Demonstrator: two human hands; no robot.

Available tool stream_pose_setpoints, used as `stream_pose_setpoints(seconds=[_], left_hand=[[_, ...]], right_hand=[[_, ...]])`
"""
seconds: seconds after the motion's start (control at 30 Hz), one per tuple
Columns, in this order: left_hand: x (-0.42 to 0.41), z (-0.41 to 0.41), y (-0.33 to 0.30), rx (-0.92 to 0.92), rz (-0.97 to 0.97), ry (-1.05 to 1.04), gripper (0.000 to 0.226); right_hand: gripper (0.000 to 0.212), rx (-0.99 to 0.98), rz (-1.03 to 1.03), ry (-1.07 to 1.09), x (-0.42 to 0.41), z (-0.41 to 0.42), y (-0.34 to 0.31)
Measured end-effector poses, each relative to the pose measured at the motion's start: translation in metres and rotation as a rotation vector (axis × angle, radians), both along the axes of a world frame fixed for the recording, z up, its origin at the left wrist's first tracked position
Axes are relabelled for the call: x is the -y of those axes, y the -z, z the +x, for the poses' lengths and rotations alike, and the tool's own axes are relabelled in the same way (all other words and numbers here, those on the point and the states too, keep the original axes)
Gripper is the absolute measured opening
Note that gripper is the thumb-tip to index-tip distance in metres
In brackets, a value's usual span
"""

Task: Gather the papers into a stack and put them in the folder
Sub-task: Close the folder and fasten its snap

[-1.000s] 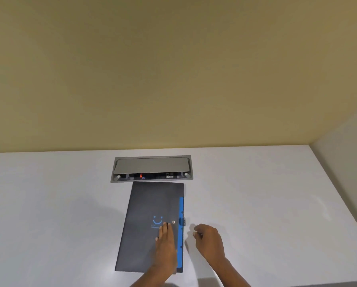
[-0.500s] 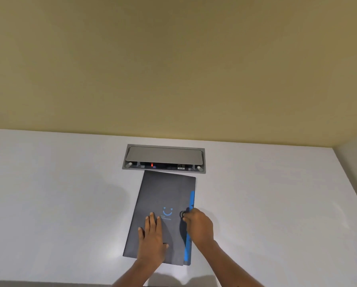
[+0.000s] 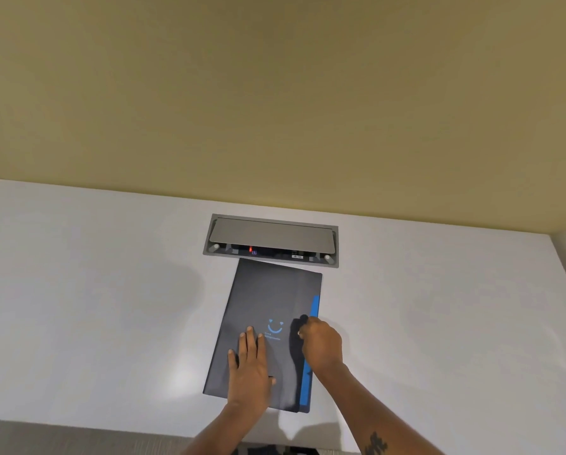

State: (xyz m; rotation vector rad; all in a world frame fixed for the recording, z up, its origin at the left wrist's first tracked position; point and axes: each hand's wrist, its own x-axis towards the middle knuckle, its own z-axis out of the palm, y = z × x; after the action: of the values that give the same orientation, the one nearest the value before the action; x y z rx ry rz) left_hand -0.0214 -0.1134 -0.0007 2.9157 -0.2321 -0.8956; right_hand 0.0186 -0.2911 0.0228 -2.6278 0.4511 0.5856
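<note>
A dark grey folder (image 3: 262, 297) with a blue smiley print and a blue strip along its right edge lies closed on the white table (image 3: 111, 290). My left hand (image 3: 250, 369) rests flat on the cover's lower half, fingers spread. My right hand (image 3: 321, 344) is at the folder's right edge, its fingertips pinched on the small dark closure tab there. No loose papers are visible.
A grey recessed socket box (image 3: 271, 239) with a half-raised lid sits in the table just beyond the folder's top edge. A yellow wall runs behind the table. The table's front edge lies just below the folder.
My right hand moved from the table beside the folder onto its right edge and took hold of the closure tab. My left hand slid left and down on the cover.
</note>
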Motion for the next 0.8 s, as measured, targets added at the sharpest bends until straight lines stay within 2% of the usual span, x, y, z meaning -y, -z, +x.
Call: stream_pose_setpoints(seconds=[0.63,0.7,0.8], left_hand=[[0.001,0.000,-0.008,-0.008,0.041,0.008,0.100],[-0.001,0.003,-0.012,0.035,-0.037,-0.075,0.097],[-0.014,0.015,-0.020,0.158,-0.329,-0.376,0.087]], right_hand=[[0.033,-0.055,0.027,0.056,-0.008,0.012,0.007],[0.029,-0.028,0.055,0.108,-0.005,0.010,0.004],[0.019,0.055,0.151,0.253,0.002,0.000,0.004]])
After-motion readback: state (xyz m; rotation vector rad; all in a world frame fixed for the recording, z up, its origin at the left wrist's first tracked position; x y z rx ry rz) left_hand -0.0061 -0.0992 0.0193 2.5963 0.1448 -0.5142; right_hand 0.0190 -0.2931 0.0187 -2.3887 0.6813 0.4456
